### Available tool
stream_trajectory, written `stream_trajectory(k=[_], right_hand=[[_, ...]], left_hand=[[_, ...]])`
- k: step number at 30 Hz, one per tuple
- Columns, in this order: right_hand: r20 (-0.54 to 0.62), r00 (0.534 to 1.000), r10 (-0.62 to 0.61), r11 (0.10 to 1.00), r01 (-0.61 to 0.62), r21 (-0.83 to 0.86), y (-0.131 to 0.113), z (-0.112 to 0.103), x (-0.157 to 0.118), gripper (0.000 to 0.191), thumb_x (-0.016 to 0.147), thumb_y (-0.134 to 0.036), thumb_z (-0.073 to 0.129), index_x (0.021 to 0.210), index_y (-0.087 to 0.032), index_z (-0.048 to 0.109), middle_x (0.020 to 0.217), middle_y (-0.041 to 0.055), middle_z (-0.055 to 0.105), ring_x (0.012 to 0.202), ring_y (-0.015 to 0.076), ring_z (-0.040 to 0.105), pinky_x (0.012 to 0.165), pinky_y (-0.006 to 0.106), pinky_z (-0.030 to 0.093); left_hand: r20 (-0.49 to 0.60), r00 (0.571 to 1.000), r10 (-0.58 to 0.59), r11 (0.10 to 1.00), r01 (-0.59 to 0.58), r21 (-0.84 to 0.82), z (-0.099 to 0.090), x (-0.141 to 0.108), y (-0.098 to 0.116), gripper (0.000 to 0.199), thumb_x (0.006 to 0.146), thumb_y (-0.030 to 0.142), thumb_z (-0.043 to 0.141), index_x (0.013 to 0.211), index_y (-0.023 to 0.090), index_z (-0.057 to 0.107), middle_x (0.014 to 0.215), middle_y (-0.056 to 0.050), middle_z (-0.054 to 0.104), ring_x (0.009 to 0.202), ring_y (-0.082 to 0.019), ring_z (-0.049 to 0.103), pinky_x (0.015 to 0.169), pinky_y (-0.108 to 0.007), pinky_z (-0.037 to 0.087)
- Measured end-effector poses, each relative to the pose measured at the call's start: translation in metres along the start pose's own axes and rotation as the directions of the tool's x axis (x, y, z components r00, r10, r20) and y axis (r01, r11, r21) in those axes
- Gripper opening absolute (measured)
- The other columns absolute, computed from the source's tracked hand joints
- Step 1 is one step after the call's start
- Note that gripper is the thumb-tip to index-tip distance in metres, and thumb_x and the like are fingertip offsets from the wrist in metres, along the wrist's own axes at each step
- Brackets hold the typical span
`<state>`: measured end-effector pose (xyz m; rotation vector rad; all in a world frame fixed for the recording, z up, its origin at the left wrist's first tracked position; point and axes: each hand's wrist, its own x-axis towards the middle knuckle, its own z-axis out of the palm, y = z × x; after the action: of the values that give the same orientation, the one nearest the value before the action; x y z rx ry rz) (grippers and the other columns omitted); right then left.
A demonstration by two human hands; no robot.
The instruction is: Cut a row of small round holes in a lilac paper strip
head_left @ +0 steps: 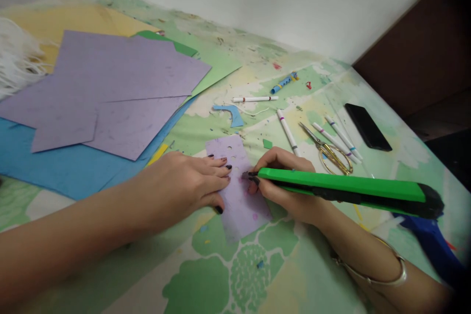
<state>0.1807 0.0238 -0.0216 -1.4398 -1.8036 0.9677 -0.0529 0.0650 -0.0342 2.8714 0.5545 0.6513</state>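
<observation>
A small purple foam or paper strip lies on the patterned tablecloth, with several small holes along its upper part and a pink mark near its lower end. My left hand lies flat over the strip's left side, fingers stretched out across it. My right hand is closed around a green utility knife. The knife's tip meets the strip near its middle, just right of my left fingertips. Its long green body reaches back over my right wrist.
Purple sheets lie over blue sheets at left, near white cord. Gold-handled scissors, markers, a black phone and a blue rolled piece are at right. Small scraps dot the cloth.
</observation>
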Motion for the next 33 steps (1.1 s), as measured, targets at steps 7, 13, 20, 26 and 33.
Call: stream_trajectory(k=[7,13,20,26,33], right_hand=[[0.020,0.999,-0.027,1.000,0.027,-0.013,0.0014,-0.0022,-0.0009,0.010,0.075,-0.015,0.063,0.082,-0.021,0.059,0.071,0.0001,0.067,0.065,0.0145,0.064,0.059,0.025,0.049],[0.005,1.000,-0.017,1.000,0.017,-0.015,-0.0005,-0.0012,-0.0004,0.008,0.075,-0.015,0.063,0.079,-0.021,0.059,0.068,-0.0007,0.067,0.060,0.0136,0.063,0.054,0.024,0.048],[-0.027,0.999,-0.022,0.996,0.024,0.091,0.0008,-0.0009,-0.0010,0.009,0.075,-0.014,0.064,0.080,-0.021,0.059,0.070,-0.0001,0.069,0.062,0.0141,0.067,0.056,0.023,0.052],[-0.153,0.987,0.040,0.950,0.010,0.312,0.0005,-0.0044,-0.0036,0.008,0.080,-0.015,0.061,0.084,-0.020,0.057,0.070,0.0006,0.067,0.065,0.0163,0.071,0.060,0.026,0.056],[-0.209,0.977,0.049,0.965,0.007,0.263,-0.0010,-0.0051,-0.0061,0.009,0.079,-0.014,0.062,0.085,-0.019,0.058,0.067,0.0005,0.068,0.061,0.0148,0.069,0.057,0.024,0.055]], left_hand=[[-0.009,1.000,0.011,0.999,-0.012,-0.039,-0.0021,0.0035,0.0008,0.035,0.099,0.033,0.039,0.092,0.020,0.071,0.103,-0.003,0.075,0.096,-0.017,0.070,0.090,-0.025,0.052],[-0.025,1.000,0.016,0.998,-0.017,-0.052,-0.0004,0.0007,0.0001,0.032,0.099,0.031,0.039,0.095,0.021,0.070,0.108,-0.002,0.074,0.103,-0.016,0.068,0.099,-0.025,0.046],[0.007,1.000,0.014,1.000,-0.014,-0.006,-0.0023,0.0004,-0.0002,0.033,0.100,0.032,0.038,0.096,0.022,0.069,0.111,-0.002,0.072,0.104,-0.017,0.067,0.091,-0.027,0.052],[0.002,0.999,0.047,0.995,-0.047,0.093,-0.0038,-0.0007,0.0041,0.035,0.100,0.020,0.032,0.105,0.018,0.067,0.114,-0.007,0.071,0.104,-0.019,0.067,0.091,-0.029,0.052],[0.042,0.996,0.081,0.984,-0.087,0.157,-0.0036,0.0008,0.0030,0.045,0.094,0.046,0.048,0.121,0.012,0.058,0.127,-0.014,0.063,0.123,-0.028,0.055,0.108,-0.047,0.039]])
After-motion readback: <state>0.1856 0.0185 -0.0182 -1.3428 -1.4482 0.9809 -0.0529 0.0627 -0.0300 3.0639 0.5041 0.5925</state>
